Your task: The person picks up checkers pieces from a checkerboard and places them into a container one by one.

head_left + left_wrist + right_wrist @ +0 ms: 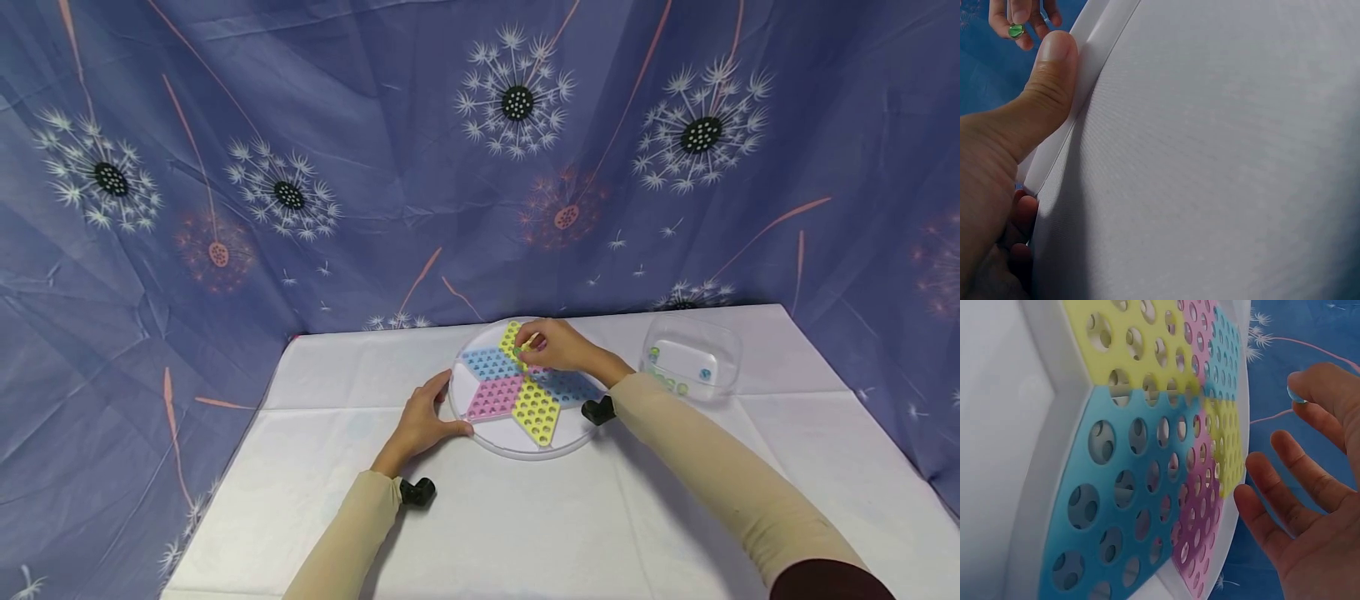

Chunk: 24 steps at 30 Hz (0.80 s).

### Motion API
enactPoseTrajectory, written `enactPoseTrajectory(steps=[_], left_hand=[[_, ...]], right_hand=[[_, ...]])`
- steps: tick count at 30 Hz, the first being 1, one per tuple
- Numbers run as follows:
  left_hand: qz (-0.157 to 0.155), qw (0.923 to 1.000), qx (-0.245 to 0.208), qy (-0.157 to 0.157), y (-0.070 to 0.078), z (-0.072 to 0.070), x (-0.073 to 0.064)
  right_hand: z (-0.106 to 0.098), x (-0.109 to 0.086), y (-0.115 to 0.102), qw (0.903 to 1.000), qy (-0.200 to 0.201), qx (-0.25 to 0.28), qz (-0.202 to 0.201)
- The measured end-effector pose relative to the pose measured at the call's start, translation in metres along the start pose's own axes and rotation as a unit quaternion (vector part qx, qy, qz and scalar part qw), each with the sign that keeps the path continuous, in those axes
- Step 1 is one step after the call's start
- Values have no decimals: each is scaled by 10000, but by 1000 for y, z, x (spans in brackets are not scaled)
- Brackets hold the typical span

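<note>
A round white Chinese checkers board, with a star of yellow, blue and pink sections full of holes, lies on the table. At its left rim, my left hand grips the edge, thumb on the near side and fingers along the left. My right hand is over the far part of the star. Between its thumb and index finger it pinches a small green glass marble. In the right wrist view, the other three fingers are spread, and the holes in the nearby blue section hold no marbles.
A clear plastic container stands right of the board, with several marbles in it, among them a blue one and a green one. White cloth covers the table. Behind hangs a blue dandelion-print curtain.
</note>
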<state>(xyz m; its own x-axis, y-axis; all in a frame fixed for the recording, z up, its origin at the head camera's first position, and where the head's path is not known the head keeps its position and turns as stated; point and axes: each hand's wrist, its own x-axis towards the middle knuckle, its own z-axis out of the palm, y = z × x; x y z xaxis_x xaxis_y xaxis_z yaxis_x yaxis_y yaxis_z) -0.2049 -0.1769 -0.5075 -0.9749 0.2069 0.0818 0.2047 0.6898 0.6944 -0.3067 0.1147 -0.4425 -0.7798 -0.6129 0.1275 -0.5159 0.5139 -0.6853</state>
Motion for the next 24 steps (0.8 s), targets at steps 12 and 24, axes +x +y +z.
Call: enactPoseTrajectory(steps=[12,24], left_hand=[[63,10000,-35,0,1,-1,0],[114,9999,-1,5,1,-1,0]], right_hand=[[-1,-3,-2,9999,26,96,-32],[-18,-21,-2,9996,291,38,45]])
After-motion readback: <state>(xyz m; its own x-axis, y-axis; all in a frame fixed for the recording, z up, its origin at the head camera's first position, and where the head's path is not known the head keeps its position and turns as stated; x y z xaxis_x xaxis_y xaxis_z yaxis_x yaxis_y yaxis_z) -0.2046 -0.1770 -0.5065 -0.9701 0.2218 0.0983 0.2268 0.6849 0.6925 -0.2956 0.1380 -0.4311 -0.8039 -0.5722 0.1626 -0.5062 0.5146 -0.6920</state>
